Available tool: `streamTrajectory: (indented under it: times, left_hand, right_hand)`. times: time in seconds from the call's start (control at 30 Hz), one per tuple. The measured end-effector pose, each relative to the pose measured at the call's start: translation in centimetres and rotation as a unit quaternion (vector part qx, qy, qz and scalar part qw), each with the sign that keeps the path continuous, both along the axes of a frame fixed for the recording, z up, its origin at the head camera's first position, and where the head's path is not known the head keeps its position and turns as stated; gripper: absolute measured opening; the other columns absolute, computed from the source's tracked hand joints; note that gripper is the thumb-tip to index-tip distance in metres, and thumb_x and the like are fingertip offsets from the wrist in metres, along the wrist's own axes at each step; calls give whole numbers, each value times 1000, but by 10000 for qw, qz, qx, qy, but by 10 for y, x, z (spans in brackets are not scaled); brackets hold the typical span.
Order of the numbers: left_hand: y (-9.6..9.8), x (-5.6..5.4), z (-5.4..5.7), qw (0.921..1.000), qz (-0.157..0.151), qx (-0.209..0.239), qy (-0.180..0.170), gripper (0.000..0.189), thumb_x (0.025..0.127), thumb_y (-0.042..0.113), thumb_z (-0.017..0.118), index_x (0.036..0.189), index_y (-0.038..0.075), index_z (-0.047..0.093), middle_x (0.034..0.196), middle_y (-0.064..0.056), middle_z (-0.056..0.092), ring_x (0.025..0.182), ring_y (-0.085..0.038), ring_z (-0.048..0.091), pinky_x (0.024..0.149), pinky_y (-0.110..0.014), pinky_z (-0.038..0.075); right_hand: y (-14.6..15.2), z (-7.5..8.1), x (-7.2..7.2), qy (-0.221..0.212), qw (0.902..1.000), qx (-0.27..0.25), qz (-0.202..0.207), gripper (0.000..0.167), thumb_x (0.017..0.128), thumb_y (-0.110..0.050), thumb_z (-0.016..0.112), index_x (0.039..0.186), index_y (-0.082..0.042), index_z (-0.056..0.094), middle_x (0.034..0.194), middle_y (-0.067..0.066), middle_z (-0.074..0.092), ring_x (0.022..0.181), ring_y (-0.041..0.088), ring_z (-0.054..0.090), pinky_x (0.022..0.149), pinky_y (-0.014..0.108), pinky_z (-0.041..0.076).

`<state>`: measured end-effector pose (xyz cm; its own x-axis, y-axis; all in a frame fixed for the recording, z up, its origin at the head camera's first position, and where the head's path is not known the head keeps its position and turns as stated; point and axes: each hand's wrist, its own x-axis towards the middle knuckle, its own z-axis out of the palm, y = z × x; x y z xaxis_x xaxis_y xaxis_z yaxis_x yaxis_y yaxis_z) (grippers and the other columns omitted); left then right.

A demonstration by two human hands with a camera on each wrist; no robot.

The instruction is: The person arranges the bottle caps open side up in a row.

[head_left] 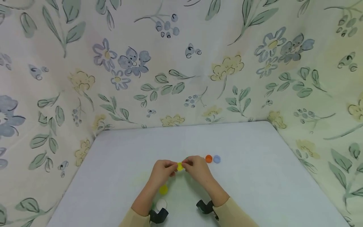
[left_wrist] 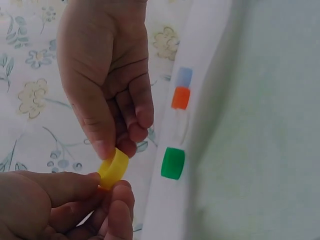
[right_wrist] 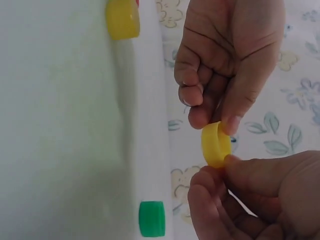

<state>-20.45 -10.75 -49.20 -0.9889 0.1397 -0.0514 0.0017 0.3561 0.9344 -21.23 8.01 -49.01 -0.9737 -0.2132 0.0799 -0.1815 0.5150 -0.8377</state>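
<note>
Between both hands, above the table, is a yellow bottle cap (head_left: 180, 166), its hollow side visible in the right wrist view. My left hand (head_left: 162, 172) pinches one edge of the cap with thumb and fingertips. On the opposite edge, my right hand (head_left: 197, 169) pinches it the same way. In the left wrist view my right hand (left_wrist: 107, 70) reaches down from the top to the yellow cap (left_wrist: 114, 169), and my left hand (left_wrist: 65, 205) comes from the lower left. A green cap (left_wrist: 173, 163) stands on the table beyond the hands.
Right of my right hand lie an orange cap (head_left: 208, 159) and a light blue cap (head_left: 216, 159). Another yellow cap (head_left: 163, 189) and a white cap (head_left: 161, 205) lie beside my left forearm. A floral cloth (head_left: 175, 63) hangs behind the white table (head_left: 127, 145).
</note>
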Motion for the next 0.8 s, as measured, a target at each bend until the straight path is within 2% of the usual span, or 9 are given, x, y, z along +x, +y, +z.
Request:
streamTrajectory:
  times: [0.17,0.27,0.4,0.5,0.63,0.8]
  left_hand:
    - [2,-14,-2,9996,264,-32,-98,17,98,11,69,92,-4,76,80,-9,73,64,-15,65,65,-30,58]
    - [4,-20,-7,9989,462,-15,-123,15,97,8,69,89,-4,74,78,-9,72,61,-15,64,63,-29,57]
    - [8,-24,-14,9980,634,-47,-68,12,96,5,70,88,-4,72,76,-9,71,57,-15,62,59,-27,55]
    - [9,-25,-15,9975,697,-79,-52,10,96,4,70,90,-4,71,76,-11,71,57,-16,61,57,-26,54]
    - [8,-27,-12,9978,642,-108,-109,11,97,5,69,96,-5,72,81,-12,72,60,-17,63,59,-25,54]
    - [6,-32,-11,9987,325,-211,-318,18,99,6,66,110,-6,73,95,-12,74,69,-15,64,67,-27,56]
  right_hand:
    - [-9,0,-16,108,9988,412,-255,7,95,-12,74,92,-7,78,81,2,71,65,12,57,59,26,50]
    - [-14,-1,-23,209,9968,679,-374,6,94,-12,75,90,-8,77,81,-1,70,67,13,57,59,27,50]
    - [-17,-6,-28,339,9940,919,-479,6,92,-12,77,88,-8,76,81,0,71,69,13,59,62,28,52]
    - [-18,-9,-31,386,9931,987,-505,6,92,-12,78,87,-9,76,82,0,71,71,13,60,64,29,52]
    - [-16,-9,-38,307,9945,906,-429,5,92,-12,77,89,-8,76,83,0,71,73,15,60,67,30,53]
    - [-11,-7,-48,-4,9959,858,-288,5,93,-10,76,93,-7,80,89,2,74,81,17,63,71,33,55]
